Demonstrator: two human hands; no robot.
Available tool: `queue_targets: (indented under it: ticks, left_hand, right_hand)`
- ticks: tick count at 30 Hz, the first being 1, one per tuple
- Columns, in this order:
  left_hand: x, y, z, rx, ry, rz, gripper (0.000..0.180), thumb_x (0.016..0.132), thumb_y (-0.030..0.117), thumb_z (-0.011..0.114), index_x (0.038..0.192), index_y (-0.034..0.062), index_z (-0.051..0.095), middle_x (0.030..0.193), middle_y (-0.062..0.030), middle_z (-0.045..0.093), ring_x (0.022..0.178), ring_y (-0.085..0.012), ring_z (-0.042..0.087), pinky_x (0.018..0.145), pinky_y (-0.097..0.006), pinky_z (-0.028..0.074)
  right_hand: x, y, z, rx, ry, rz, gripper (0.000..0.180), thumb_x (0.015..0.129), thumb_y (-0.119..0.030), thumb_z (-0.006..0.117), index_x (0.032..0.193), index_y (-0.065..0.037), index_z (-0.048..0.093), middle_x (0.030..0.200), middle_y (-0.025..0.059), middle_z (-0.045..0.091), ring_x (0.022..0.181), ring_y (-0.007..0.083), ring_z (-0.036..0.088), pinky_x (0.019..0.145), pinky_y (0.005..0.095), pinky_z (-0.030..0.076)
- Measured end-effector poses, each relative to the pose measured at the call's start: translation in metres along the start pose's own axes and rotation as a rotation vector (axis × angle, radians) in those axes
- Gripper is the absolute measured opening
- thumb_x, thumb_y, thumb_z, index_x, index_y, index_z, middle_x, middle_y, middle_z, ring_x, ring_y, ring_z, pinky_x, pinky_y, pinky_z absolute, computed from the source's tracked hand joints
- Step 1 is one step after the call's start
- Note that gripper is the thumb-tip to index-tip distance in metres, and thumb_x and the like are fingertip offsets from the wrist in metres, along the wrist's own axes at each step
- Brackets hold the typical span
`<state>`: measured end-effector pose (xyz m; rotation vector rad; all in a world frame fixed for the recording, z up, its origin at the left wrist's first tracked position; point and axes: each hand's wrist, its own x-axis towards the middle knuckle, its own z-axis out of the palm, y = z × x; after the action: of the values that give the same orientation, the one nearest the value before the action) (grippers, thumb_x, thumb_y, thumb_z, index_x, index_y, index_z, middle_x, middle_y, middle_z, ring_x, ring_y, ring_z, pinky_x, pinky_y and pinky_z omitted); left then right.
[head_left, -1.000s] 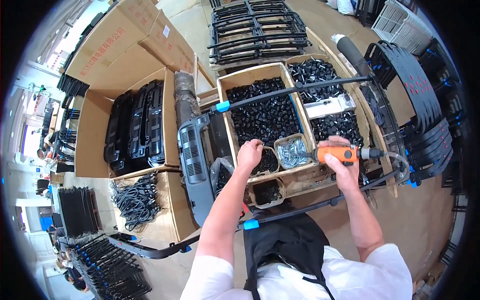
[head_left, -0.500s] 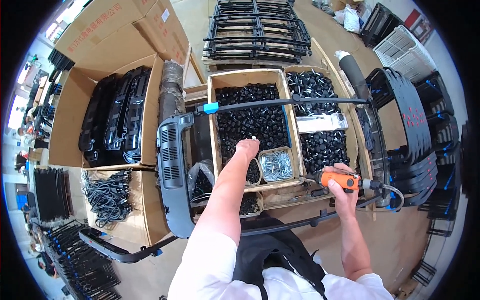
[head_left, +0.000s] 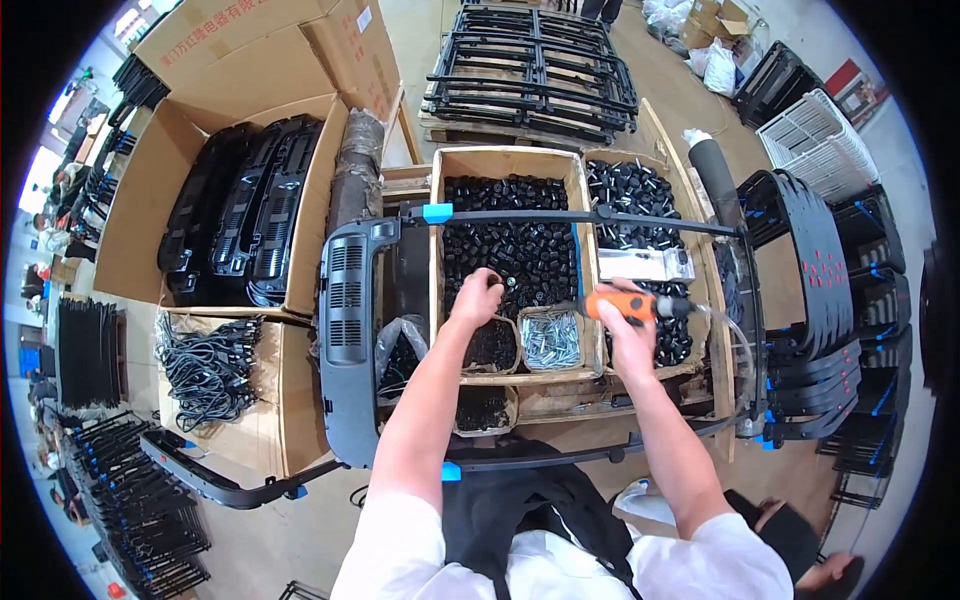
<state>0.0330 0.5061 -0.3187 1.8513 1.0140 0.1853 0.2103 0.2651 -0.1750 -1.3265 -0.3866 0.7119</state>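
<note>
My right hand (head_left: 628, 332) grips an orange pneumatic screwdriver (head_left: 622, 304) with a hose at its rear. The tool lies level above the bins, its tip pointing left. My left hand (head_left: 476, 298) is closed, fingertips pinched over a wooden bin (head_left: 437, 250) of round black plastic feet (head_left: 510, 245); what it holds, if anything, is hidden. Below that hand sits a small box of little black parts (head_left: 490, 347). Beside it is another of silver screws (head_left: 549, 342). A black frame (head_left: 530, 216) with a slotted end panel (head_left: 347, 330) lies across the bins.
Left stands a tall carton (head_left: 135, 225) holding black slotted panels (head_left: 240, 215), with bundled cables (head_left: 215, 380) nearer. More black frames (head_left: 530, 75) are stacked on a pallet ahead. Curved black panels (head_left: 815, 260) stand right. Part of another person (head_left: 775, 535) shows at lower right.
My right hand has swung the screwdriver left and farther over the bins. My left hand has shifted slightly left; the pale-ended piece at its fingertips no longer shows clearly.
</note>
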Motion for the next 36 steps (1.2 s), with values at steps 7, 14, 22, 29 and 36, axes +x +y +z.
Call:
queue_targets:
  ticks: [7,14,22,29,36]
  left_hand:
    - [-0.178,0.104,-0.026,-1.116,-0.143,-0.292,0.021,0.107,0.012,0.051,0.127,0.0068,0.057,0.099,-0.0081,0.065,0.079,-0.0187,0.064,0.062,-0.031,0.049]
    - [-0.334,0.063,-0.017,-1.398,0.033,-0.410,0.027,0.114,0.031,0.046,0.124,0.0088,0.058,0.095,-0.0063,0.059,0.079,-0.0189,0.059,0.061,-0.031,0.042]
    - [-0.350,0.074,-0.011,-1.219,0.217,-0.363,0.026,0.116,0.019,0.050,0.135,0.0055,0.061,0.103,-0.0051,0.065,0.082,-0.0142,0.062,0.067,-0.027,0.048]
    - [-0.328,0.105,-0.012,-1.286,0.097,-0.353,0.041,0.116,0.027,0.046,0.147,0.0013,0.056,0.106,-0.0077,0.064,0.088,-0.0191,0.061,0.074,-0.032,0.048]
    - [-0.323,0.093,-0.006,-1.214,0.124,-0.338,0.030,0.115,0.030,0.055,0.134,0.0080,0.062,0.097,-0.0018,0.065,0.079,-0.0112,0.060,0.065,-0.026,0.046]
  right_hand:
    - [0.102,0.112,0.003,0.083,0.307,0.293,0.050,0.092,-0.016,0.084,0.136,-0.015,0.060,0.122,0.0056,0.069,0.109,0.0189,0.067,0.097,0.0407,0.055]
    - [0.099,0.134,0.011,-0.357,-0.062,0.609,0.031,0.096,-0.020,0.069,0.122,-0.003,0.066,0.115,0.0112,0.070,0.096,0.0239,0.074,0.075,0.0392,0.064]
    - [0.027,0.141,-0.017,-1.465,-0.622,-0.087,0.039,0.087,-0.024,0.076,0.121,-0.006,0.072,0.120,0.0213,0.071,0.121,0.0408,0.066,0.105,0.0470,0.054]
    - [0.047,0.169,-0.038,-1.471,-0.753,-0.098,0.015,0.088,-0.011,0.063,0.097,-0.002,0.071,0.097,0.0250,0.074,0.103,0.0435,0.072,0.094,0.0530,0.056]
    - [0.037,0.143,-0.031,-1.140,-0.474,-0.193,0.014,0.092,-0.014,0.069,0.096,-0.003,0.074,0.086,0.0188,0.074,0.087,0.0370,0.074,0.081,0.0476,0.058]
